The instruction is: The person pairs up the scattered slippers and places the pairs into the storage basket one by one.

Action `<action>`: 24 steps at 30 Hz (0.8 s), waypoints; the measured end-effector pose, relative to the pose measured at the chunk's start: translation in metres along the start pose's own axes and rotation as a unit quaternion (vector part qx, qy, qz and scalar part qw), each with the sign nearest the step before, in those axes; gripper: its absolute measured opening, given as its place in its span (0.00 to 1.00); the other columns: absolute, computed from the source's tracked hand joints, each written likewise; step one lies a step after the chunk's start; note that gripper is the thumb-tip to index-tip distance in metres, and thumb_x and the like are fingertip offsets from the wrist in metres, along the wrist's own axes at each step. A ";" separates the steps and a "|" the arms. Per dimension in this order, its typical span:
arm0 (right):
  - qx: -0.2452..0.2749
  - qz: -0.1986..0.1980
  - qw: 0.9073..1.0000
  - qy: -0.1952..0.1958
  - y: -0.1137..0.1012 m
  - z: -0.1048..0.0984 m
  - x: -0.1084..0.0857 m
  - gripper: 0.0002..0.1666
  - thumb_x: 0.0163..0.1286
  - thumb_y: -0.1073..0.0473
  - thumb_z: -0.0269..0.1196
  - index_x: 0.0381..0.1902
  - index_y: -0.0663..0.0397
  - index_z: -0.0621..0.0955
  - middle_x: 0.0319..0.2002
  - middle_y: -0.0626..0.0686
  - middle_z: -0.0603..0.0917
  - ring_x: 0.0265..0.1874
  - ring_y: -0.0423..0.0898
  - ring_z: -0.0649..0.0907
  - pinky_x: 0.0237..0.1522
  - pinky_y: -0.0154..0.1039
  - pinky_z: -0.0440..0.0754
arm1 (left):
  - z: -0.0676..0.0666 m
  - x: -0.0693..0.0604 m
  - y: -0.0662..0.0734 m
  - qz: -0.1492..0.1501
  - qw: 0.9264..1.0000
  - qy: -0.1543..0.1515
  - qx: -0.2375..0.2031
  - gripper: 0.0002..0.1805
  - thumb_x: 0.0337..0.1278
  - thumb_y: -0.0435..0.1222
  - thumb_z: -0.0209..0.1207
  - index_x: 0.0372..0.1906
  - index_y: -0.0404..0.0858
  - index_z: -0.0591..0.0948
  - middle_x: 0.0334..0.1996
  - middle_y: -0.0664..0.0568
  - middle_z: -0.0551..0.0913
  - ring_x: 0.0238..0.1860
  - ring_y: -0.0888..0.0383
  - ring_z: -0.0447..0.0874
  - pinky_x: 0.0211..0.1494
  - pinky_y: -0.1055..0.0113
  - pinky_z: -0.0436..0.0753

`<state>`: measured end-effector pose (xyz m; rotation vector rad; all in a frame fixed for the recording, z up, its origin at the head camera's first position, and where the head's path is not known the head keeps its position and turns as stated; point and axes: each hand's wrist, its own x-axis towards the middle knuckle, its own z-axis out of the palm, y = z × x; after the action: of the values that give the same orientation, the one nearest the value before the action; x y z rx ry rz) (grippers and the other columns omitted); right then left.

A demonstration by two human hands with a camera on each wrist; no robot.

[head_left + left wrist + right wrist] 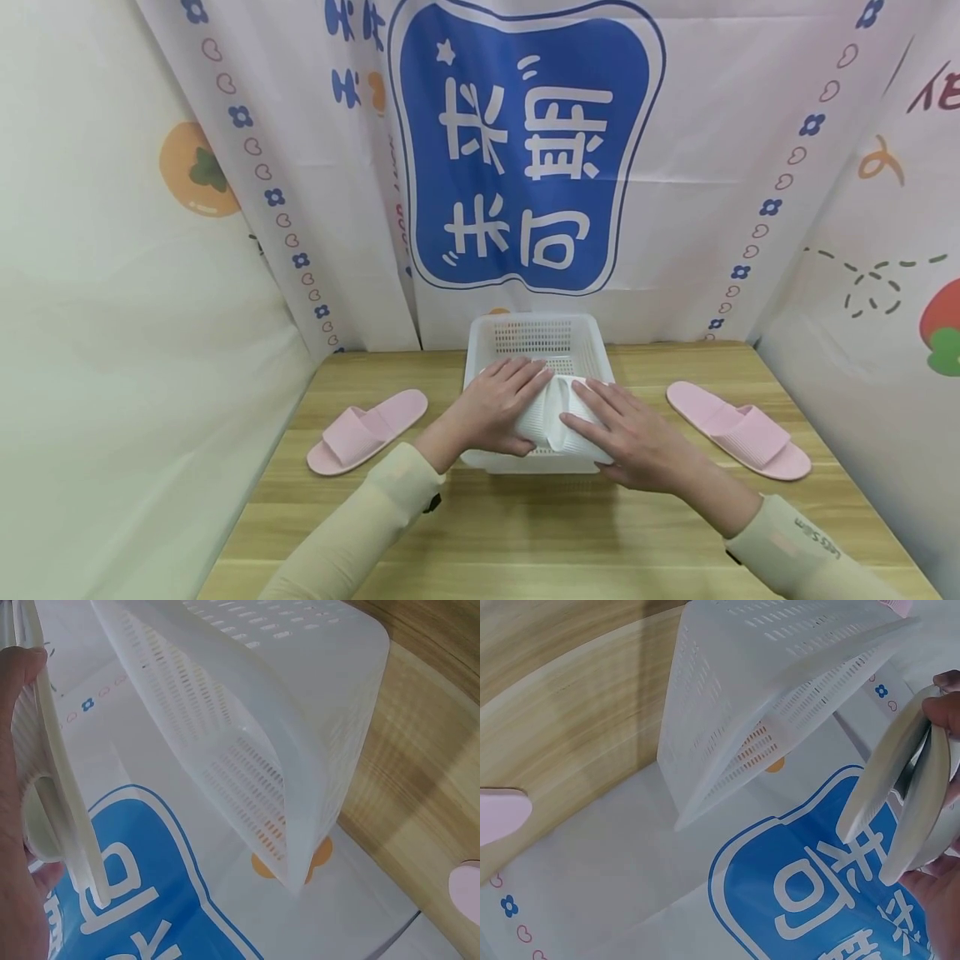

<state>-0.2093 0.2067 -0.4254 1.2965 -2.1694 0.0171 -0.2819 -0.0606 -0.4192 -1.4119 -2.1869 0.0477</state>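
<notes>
A pair of white slippers with ribbed straps is held above the white plastic basket. My left hand grips the left white slipper, fingers over its top and thumb below. My right hand grips the right white slipper in the same way. The slippers stand on edge close together, with a narrow gap between their soles at one end in the right wrist view. Parts of both slippers are hidden behind my fingers.
One pink slipper lies left of the basket, another pink slipper to its right. They rest on the wood-grain table. Behind it hangs a white printed cloth with a blue panel; printed cloth also borders both sides.
</notes>
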 end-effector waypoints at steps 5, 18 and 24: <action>0.001 0.002 1.000 0.010 0.000 0.000 0.000 0.53 0.37 0.48 0.77 0.64 0.54 0.72 0.64 0.71 0.68 0.61 0.67 0.71 0.55 0.62 0.75 | -0.002 0.000 -0.001 -0.002 1.000 -0.001 0.012 0.57 0.35 0.67 0.64 0.70 0.37 0.65 0.68 0.43 0.68 0.67 0.45 0.66 0.70 0.51 0.63; -0.008 0.021 0.999 0.030 0.002 -0.001 0.000 0.49 0.38 0.49 0.76 0.62 0.55 0.74 0.63 0.71 0.69 0.59 0.68 0.73 0.56 0.61 0.75 | -0.005 -0.010 -0.008 -0.009 0.999 0.027 0.019 0.59 0.35 0.69 0.63 0.71 0.36 0.64 0.70 0.41 0.64 0.69 0.44 0.62 0.73 0.48 0.55; -0.012 0.036 0.999 0.035 0.006 -0.003 -0.003 0.46 0.41 0.51 0.74 0.62 0.56 0.74 0.63 0.72 0.69 0.58 0.68 0.73 0.55 0.62 0.75 | -0.007 -0.024 -0.014 -0.025 0.998 0.046 0.022 0.59 0.34 0.68 0.64 0.70 0.34 0.65 0.70 0.41 0.65 0.70 0.44 0.61 0.71 0.48 0.59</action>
<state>-0.2120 0.2128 -0.4230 1.1865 -2.1502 0.0646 -0.2833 -0.0891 -0.4189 -1.3078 -2.1313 0.0118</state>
